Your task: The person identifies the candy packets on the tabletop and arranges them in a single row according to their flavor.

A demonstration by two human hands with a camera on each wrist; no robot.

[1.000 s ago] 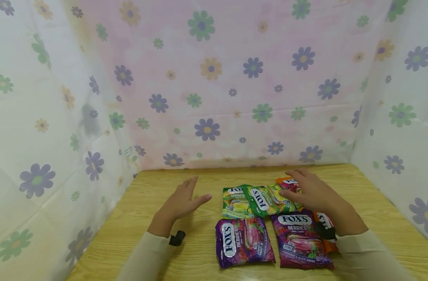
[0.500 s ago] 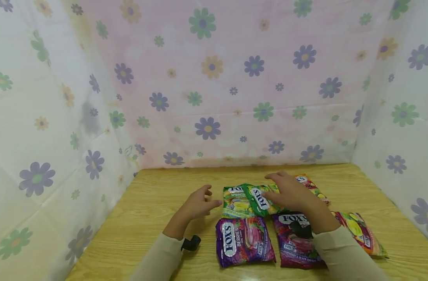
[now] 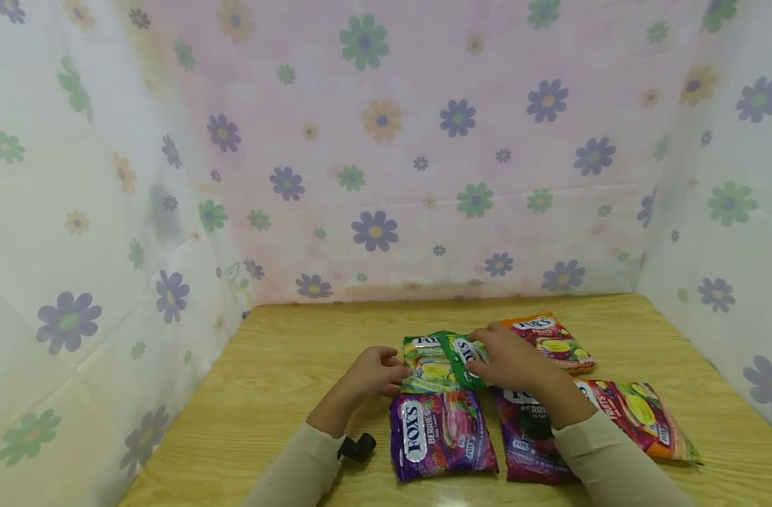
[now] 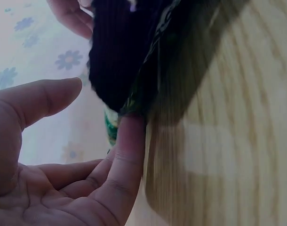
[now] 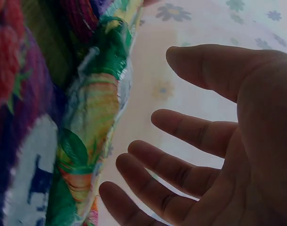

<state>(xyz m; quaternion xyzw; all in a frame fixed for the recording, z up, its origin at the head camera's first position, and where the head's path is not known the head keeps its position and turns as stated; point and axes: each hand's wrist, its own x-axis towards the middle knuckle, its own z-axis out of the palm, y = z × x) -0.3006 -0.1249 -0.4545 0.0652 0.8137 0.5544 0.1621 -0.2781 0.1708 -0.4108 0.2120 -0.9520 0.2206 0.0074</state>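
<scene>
In the head view my left hand is at the left edge of a green-yellow FOX'S Spring candy bag. The left wrist view shows its thumb apart from the fingers, with one fingertip right at a bag's shadowed edge. My right hand hovers over a second green candy bag, which overlaps the first and is partly hidden by it. Seen from the right wrist, its fingers are spread and gently bent, with the green bag beside the fingertips and nothing gripped.
A purple Berries candy bag lies in front of the green ones. Another purple bag is partly under the right forearm. Two orange-red Fruits bags lie to the right on the wooden table. Flowered cloth walls three sides.
My left hand has moved right, up to the green bag's edge, its fingers bending more. My right hand has moved left from the orange bags to over the second green bag, uncovering the Fruits bags.
</scene>
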